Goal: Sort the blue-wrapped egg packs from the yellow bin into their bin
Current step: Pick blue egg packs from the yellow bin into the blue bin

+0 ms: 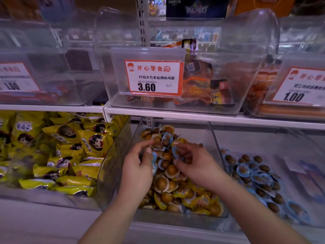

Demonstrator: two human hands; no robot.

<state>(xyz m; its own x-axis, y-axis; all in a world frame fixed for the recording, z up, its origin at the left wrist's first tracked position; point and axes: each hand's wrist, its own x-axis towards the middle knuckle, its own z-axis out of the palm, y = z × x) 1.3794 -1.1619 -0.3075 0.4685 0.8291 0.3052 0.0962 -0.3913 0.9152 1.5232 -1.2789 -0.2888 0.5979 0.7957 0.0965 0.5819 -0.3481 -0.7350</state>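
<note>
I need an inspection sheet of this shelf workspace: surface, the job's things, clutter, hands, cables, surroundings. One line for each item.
Surface: white shelf above, with clear bins below it.
Job's things: middle bin holds yellow-wrapped egg packs mixed with blue-wrapped egg packs; blue bin to its right holds only blue-wrapped ones.
Clutter: nothing seen.
Hands: left hand and right hand are both inside the middle bin, each pinching a blue-wrapped pack.
Cables: nothing seen.
Surroundings: yellow snack bags in the left bin; upper bin with price tag reading 3.60; further tags to each side.
</note>
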